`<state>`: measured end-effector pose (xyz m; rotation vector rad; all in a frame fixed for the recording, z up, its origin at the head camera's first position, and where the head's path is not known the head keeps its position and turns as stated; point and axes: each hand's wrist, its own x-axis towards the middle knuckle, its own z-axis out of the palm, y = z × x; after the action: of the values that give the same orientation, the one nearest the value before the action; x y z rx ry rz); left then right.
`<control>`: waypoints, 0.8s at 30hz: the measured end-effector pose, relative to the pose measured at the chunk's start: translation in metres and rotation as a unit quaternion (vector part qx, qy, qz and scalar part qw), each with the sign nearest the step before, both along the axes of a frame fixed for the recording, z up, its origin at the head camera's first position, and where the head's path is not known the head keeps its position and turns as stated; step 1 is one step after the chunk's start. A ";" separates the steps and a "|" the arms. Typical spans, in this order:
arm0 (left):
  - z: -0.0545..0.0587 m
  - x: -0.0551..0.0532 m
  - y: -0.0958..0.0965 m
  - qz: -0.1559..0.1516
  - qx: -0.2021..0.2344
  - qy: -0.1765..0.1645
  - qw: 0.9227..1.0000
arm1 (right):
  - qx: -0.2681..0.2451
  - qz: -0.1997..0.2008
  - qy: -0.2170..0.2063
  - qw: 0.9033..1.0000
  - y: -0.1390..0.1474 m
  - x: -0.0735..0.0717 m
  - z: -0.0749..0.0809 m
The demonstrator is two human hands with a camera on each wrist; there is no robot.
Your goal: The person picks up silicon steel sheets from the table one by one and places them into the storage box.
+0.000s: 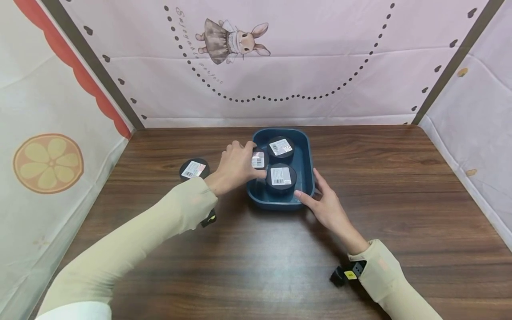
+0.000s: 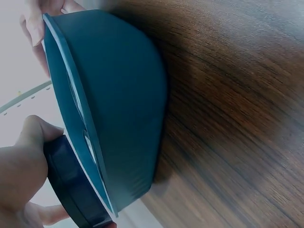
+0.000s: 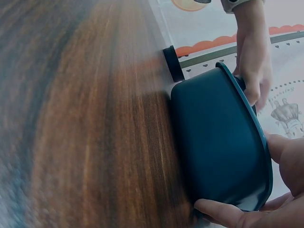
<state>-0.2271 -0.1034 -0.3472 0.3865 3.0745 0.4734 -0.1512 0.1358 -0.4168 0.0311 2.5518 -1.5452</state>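
Observation:
My left hand [image 1: 237, 163] grips a round black container [image 1: 258, 159] by its sides, thumb toward me, over the left rim of a deep blue tray [image 1: 307, 155]. A white barcode label faces up on it. From the left wrist, this container [image 2: 71, 183] shows as a short, dark cylinder at the tray's rim. Two like containers sit inside the tray, one at the back [image 1: 281, 150] and one nearer the front [image 1: 281, 189]. At the tray's front right corner, my right hand [image 1: 326, 204] holds it, thumb at the rim and fingers along the outer wall [image 3: 216, 142].
Another labelled black container [image 1: 194, 169] stands on the wooden table [image 1: 400, 191] left of the tray, partly behind my left sleeve. Printed cloth walls [image 1: 320, 58] enclose the table at the back and both sides.

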 end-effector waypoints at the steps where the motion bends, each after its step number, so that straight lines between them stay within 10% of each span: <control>1: 0.000 -0.001 0.002 0.000 -0.001 -0.002 1.000 | -0.001 0.000 0.000 1.000 0.000 0.000 0.000; 24: -0.006 -0.016 0.027 0.015 -0.008 -0.009 1.000 | -0.004 0.001 0.005 1.000 -0.001 -0.001 0.000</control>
<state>-0.2432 -0.0767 -0.3537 0.3338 3.0684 0.4493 -0.1525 0.1350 -0.4167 0.0202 2.5510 -1.5596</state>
